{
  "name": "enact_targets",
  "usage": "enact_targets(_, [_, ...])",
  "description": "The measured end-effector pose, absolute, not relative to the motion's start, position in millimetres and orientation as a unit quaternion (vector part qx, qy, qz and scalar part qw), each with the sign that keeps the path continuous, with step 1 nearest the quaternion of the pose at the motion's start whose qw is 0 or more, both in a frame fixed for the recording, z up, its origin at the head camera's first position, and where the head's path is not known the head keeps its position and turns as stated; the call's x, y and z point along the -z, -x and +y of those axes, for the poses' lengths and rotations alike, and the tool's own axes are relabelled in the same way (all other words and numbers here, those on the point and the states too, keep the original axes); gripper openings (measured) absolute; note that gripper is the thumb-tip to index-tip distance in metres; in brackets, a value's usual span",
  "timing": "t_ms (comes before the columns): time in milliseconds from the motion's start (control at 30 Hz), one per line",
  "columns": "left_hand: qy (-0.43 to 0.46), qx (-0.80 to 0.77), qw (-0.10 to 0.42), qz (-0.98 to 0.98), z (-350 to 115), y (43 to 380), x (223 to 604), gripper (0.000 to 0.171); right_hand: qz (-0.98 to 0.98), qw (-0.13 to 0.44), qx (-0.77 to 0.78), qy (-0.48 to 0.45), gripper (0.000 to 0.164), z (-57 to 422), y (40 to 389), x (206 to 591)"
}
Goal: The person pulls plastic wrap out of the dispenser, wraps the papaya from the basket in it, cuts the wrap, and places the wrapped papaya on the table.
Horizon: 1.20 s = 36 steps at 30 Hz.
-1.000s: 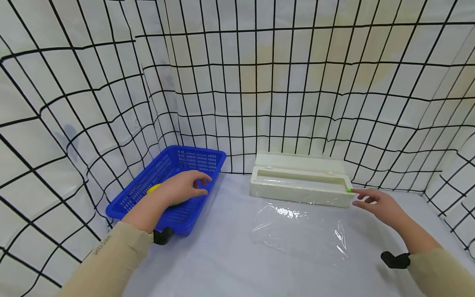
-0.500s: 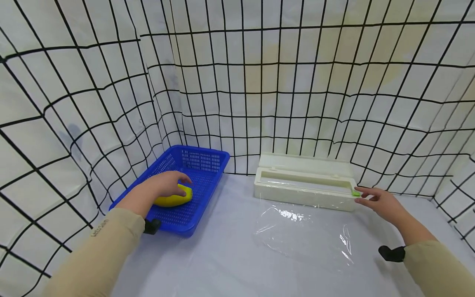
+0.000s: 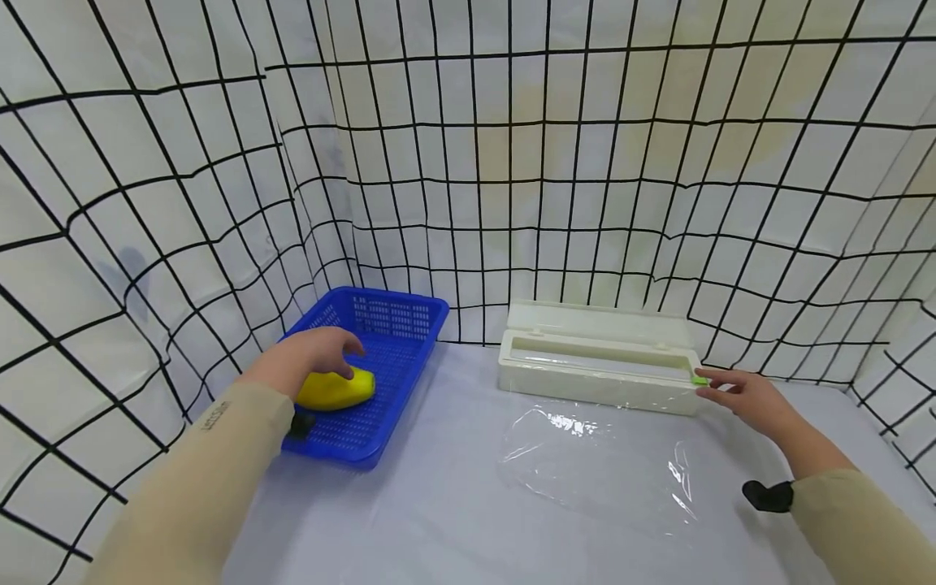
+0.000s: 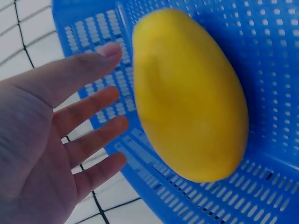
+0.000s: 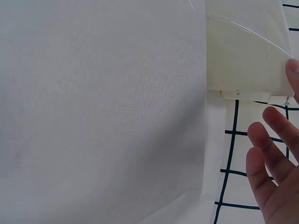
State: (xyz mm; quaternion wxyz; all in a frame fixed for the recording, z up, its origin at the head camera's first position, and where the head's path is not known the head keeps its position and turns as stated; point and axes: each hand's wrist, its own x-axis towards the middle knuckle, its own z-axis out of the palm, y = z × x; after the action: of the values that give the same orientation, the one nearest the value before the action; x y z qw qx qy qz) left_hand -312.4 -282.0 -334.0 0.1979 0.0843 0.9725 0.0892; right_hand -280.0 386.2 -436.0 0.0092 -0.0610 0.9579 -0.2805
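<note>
L hand (image 4: 51,135), gap to fruit (image 4: 189,98), R hand (image 3: 753,400) @ box (image 3: 595,390) edge

White surface (image 3: 453,504) bears basket (image 3: 395,353), box (image 3: 595,388), film (image 3: 595,459).

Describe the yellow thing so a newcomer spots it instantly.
Find the blue basket on the left of the white tabletop. Inside lies a smooth, plump, oblong thing beside the person's left hand. Its bright yellow sets it apart from the blue mesh around it.
</note>
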Motion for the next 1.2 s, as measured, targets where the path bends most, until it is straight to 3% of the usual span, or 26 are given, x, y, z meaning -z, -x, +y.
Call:
enact_targets(633, [-0.008,-0.144,0.295,0.945,-306.4,307.2,347.9,0.066,0.956,0.015,0.285,0.060,0.062,381.1,276.2,433.6])
enact_targets(1033, [-0.025,-0.153,0.290,0.945,-304.4,311.9,348.9,0.068,0.954,0.019,0.294,0.057,0.062,383.7,275.8,435.5])
enact_targets(1200, [-0.043,-0.161,0.251,0.953,-302.0,315.6,348.3,0.069,0.951,0.022,0.302,0.061,0.061,382.4,276.1,434.4])
